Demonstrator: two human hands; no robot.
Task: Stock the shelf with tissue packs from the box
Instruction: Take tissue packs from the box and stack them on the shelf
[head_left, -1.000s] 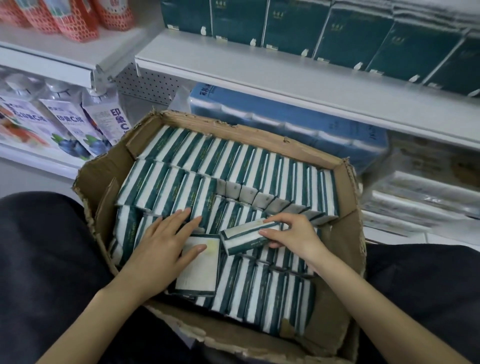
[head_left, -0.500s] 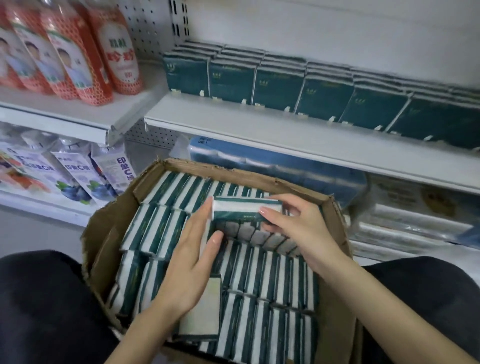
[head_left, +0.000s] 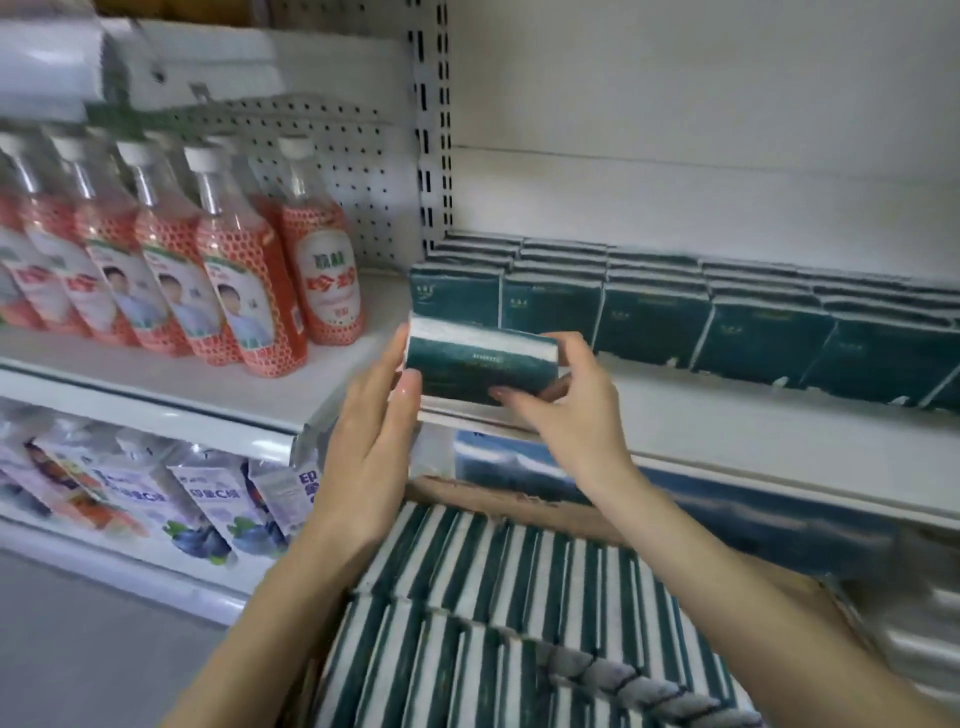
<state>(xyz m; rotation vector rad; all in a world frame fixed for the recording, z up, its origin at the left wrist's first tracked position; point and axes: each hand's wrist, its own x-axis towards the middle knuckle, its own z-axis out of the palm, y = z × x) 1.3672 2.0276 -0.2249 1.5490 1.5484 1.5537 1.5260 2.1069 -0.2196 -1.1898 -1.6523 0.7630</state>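
Tissue pack (head_left: 480, 364) – dark green with a white strip along its top edge – is held lengthwise between both hands at the near lip of the shelf (head_left: 727, 421), just in front of the leftmost packs of the row (head_left: 649, 322) already standing there. Whether its underside touches the shelf board cannot be told.

The left hand (head_left: 369, 467) lies against the pack's left end with its fingers straight and pressed flat; its thumb tip rests at the near lower corner. The right hand (head_left: 566, 415) grips the right end, fingers curled round behind and thumb laid across the near face. The two hands are apart by the pack's length, both forearms reaching up from the near edge of the view.

The row runs from the shelf's left end off to the right, the packs upright with their green faces toward the camera and more ranks behind them against the white back wall.

Below the hands, the box (head_left: 519, 501) sits near, its cardboard far rim showing just under the shelf. It is filled with packs on edge (head_left: 519, 597), side by side in green-and-white stripes.

To the left – past a slotted upright (head_left: 434, 130) – red bottles (head_left: 228, 291) with white caps stand on a neighbouring shelf in front of a pegboard (head_left: 353, 171). Pouches (head_left: 208, 504) fill the level under them. A blue wrapped bundle (head_left: 727, 514) lies under the tissue shelf, right of the box rim.
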